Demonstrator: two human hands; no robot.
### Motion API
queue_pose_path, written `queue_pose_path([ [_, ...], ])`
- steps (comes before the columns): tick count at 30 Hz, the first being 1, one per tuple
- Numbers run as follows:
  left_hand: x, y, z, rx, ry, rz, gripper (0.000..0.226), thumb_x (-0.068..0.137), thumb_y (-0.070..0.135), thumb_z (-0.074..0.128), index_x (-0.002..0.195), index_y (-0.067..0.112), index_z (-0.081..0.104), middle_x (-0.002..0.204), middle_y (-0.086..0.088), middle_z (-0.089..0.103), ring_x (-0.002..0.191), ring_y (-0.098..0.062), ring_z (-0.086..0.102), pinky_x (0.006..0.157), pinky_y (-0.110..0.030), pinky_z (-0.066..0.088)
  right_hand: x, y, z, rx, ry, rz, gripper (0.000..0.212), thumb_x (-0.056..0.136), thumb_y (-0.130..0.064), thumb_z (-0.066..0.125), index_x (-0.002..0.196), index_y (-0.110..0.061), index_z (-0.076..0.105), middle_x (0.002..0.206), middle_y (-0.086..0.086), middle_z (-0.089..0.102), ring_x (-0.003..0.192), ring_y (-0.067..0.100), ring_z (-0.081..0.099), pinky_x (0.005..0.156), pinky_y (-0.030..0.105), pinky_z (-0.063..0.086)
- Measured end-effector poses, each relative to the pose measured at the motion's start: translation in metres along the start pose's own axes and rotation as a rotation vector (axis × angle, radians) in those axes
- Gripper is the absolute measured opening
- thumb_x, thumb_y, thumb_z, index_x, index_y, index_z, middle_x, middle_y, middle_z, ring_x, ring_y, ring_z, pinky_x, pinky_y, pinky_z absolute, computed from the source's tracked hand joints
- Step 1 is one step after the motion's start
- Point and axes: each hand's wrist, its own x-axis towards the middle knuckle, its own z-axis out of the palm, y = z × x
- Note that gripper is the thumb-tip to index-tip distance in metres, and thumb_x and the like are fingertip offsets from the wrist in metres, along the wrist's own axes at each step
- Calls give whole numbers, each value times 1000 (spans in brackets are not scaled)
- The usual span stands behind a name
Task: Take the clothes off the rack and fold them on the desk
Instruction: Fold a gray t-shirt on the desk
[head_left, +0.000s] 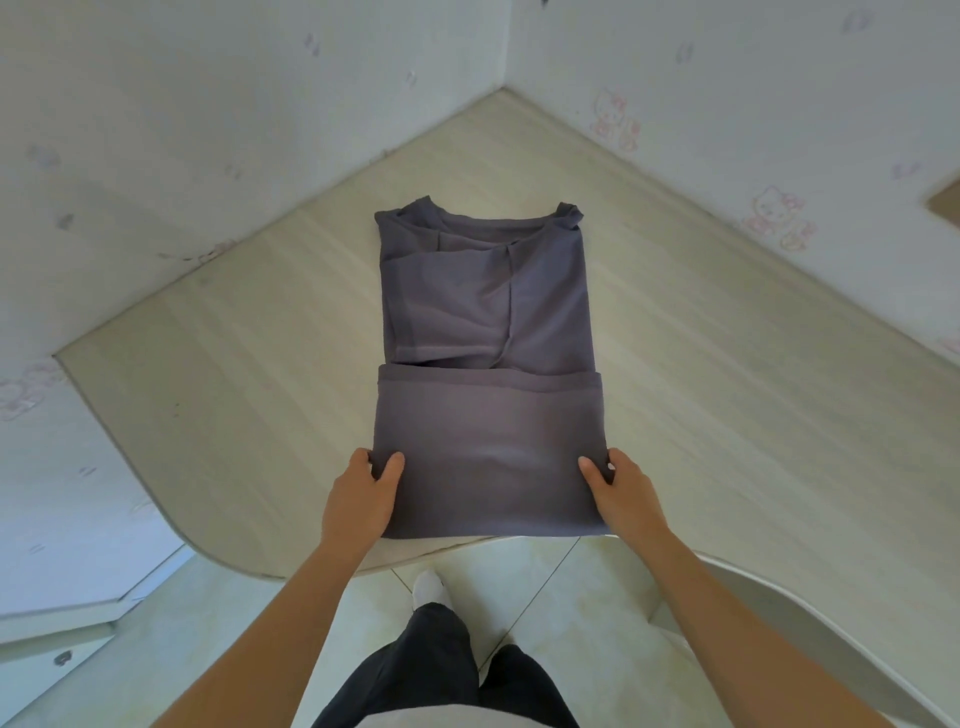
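A grey-purple shirt (483, 312) lies on the pale wooden desk (234, 395), collar toward the far corner, its sides folded in to a narrow strip. The bottom part is folded up over the lower body, forming a doubled band near the desk's front edge. My left hand (363, 493) grips the left end of that band, thumb on top. My right hand (618, 493) grips the right end the same way. The rack is out of view.
The desk fits into a corner between two white walls with faint pink cartoon prints (774, 213). Its curved front edge (218, 561) runs just below the shirt. Tiled floor, my dark trousers and a white sock (428, 587) show beneath.
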Motion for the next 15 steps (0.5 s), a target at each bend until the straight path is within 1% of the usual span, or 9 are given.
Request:
queue_pose_path([
  [2, -2, 4, -4, -44, 34, 19, 39, 98, 40, 48, 125, 14, 39, 100, -2, 58, 84, -22, 57, 76, -34, 50, -3, -3, -1, 19, 4, -3, 32, 98, -39, 47, 111, -10, 50, 97, 2, 59, 83, 25, 55, 67, 32, 39],
  [4, -4, 2, -6, -42, 118, 96, 42, 98, 34, 49, 133, 16, 35, 105, -5, 59, 84, -21, 58, 77, -34, 52, -7, -4, -1, 53, 49, -11, 32, 99, -37, 46, 122, -14, 46, 98, 1, 59, 83, 23, 55, 69, 31, 40],
  [6, -3, -8, -9, 20, 202, 247, 39, 100, 26, 45, 137, 18, 37, 121, -8, 53, 95, -21, 56, 82, -35, 52, -10, -1, -4, 73, 143, -66, 31, 100, -33, 44, 128, -18, 44, 99, 1, 60, 84, 23, 57, 71, 33, 43],
  [8, 2, -22, -12, 161, 204, 415, 43, 98, 11, 45, 140, 21, 41, 133, -8, 45, 109, -26, 53, 90, -40, 51, -11, 8, -8, 56, 191, -155, 31, 101, -23, 41, 132, -22, 41, 105, 1, 57, 87, 24, 57, 73, 33, 43],
  [9, 6, -29, -14, 255, 184, 490, 50, 94, 3, 49, 141, 22, 42, 136, -8, 44, 113, -29, 51, 93, -42, 50, -10, 11, -10, 39, 181, -191, 35, 100, -16, 38, 135, -24, 41, 108, 1, 54, 89, 24, 56, 74, 33, 42],
  [11, 13, -38, -17, 409, 144, 597, 62, 88, -2, 56, 143, 24, 41, 139, -10, 44, 116, -33, 50, 95, -45, 48, -8, 18, -15, -24, 123, -246, 52, 95, -2, 36, 139, -29, 39, 115, -1, 49, 92, 23, 54, 77, 34, 44],
  [13, 18, -41, -22, 465, 130, 655, 65, 87, -3, 57, 144, 25, 42, 140, -13, 46, 118, -35, 50, 96, -48, 46, -4, 23, -19, -173, 102, -338, 67, 89, 5, 42, 145, -33, 34, 122, -2, 43, 99, 22, 53, 79, 39, 49],
  [15, 22, -41, -27, 507, 120, 692, 68, 86, -3, 61, 144, 26, 41, 141, -15, 46, 120, -37, 50, 95, -49, 46, 1, 28, -23, -348, 115, -441, 77, 86, 6, 53, 148, -34, 28, 132, -2, 38, 109, 24, 49, 78, 40, 52],
])
